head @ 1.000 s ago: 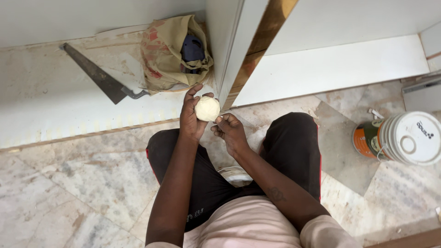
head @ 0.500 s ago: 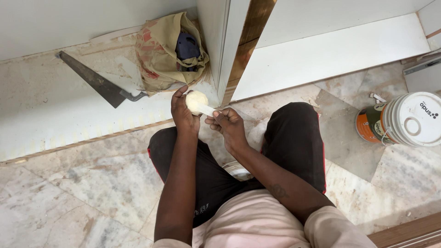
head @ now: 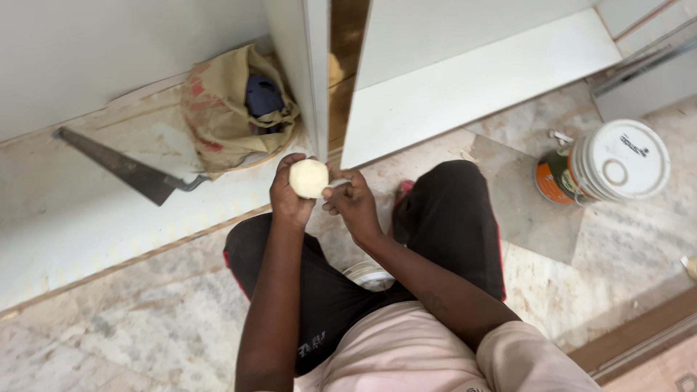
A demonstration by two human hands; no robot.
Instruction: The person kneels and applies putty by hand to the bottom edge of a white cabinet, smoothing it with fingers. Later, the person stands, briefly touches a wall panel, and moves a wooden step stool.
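Left hand (head: 289, 197) cups a pale putty-like lump (head: 308, 178) at frame centre, fingers wrapped around it; right hand (head: 353, 205) pinches a small pale tool (head: 338, 184) against the lump's right side. Since a second ago both hands have lifted closer to the white panel edge (head: 314, 80). Cloth bag (head: 236, 109), saw (head: 127, 168) and white-lidded bucket (head: 613, 163) are unmoved.

Cream-white lump (head: 308, 178); black trousers (head: 450, 225) with red side stripe; pale pink shirt (head: 406, 348); tan sack (head: 225, 109) with red print, holding dark blue cloth (head: 263, 96); white-lidded orange bucket (head: 606, 168); grey-veined marble floor (head: 131, 334); dark saw blade (head: 116, 165).
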